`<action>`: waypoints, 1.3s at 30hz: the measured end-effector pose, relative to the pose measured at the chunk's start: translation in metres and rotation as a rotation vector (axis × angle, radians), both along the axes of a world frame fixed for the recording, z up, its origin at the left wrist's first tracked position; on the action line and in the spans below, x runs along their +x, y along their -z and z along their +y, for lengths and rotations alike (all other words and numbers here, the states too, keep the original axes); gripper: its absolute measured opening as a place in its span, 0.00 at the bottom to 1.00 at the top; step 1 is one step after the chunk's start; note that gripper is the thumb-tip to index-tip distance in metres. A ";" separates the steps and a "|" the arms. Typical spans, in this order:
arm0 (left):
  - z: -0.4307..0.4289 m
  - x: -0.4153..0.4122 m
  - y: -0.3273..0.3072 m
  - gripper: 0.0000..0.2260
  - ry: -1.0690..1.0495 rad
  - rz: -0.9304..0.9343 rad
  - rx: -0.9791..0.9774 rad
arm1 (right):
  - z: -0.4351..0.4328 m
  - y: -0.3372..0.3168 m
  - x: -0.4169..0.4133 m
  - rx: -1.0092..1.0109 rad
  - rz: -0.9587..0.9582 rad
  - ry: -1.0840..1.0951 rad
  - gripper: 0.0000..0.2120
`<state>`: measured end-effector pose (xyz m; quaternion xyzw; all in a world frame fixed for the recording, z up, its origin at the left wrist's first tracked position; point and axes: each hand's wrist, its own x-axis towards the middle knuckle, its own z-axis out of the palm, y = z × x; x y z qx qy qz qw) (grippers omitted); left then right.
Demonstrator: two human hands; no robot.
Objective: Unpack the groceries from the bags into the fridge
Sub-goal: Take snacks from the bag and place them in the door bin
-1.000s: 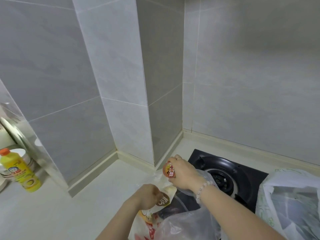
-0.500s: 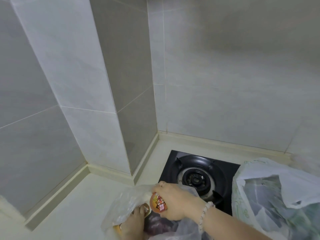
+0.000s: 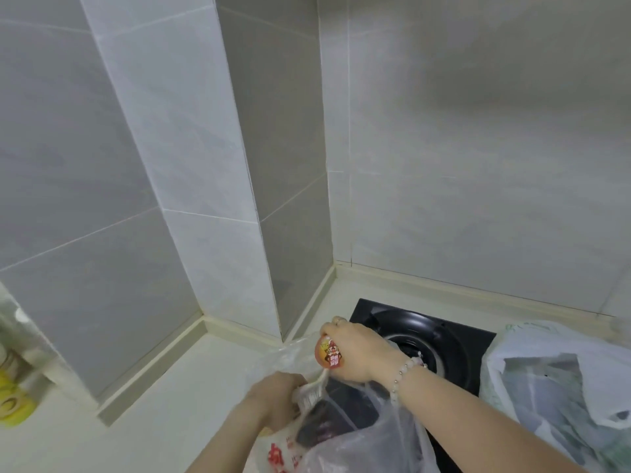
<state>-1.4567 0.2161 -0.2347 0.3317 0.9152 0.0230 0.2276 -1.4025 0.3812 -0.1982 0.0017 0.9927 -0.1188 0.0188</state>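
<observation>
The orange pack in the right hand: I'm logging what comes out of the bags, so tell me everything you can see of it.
The orange pack is small, rounded and glossy, like wrapped plastic, with a red and dark printed label too blurred to read. The right hand curls round it, hiding its right side. It is held above the mouth of the clear bag, whose bunched edge the left hand grips.

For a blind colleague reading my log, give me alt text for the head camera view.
A person's right-hand grip holds a small round orange packet above an open clear plastic bag, while the left-hand grip holds the bag's bunched edge. Behind it is a black gas burner, with a white bag to the right.
</observation>
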 end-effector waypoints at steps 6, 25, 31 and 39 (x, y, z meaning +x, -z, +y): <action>-0.034 -0.010 -0.053 0.07 0.010 -0.087 0.021 | 0.004 -0.016 -0.019 -0.054 0.065 0.046 0.25; -0.113 -0.018 -0.098 0.24 -0.463 0.625 0.435 | -0.023 -0.037 -0.031 -0.092 0.174 0.059 0.25; -0.149 -0.011 -0.106 0.25 -0.349 1.058 0.491 | -0.059 -0.068 -0.051 -0.176 0.225 0.014 0.26; -0.217 0.014 -0.134 0.21 -0.380 1.229 0.337 | -0.124 -0.118 -0.074 -0.183 0.288 -0.197 0.27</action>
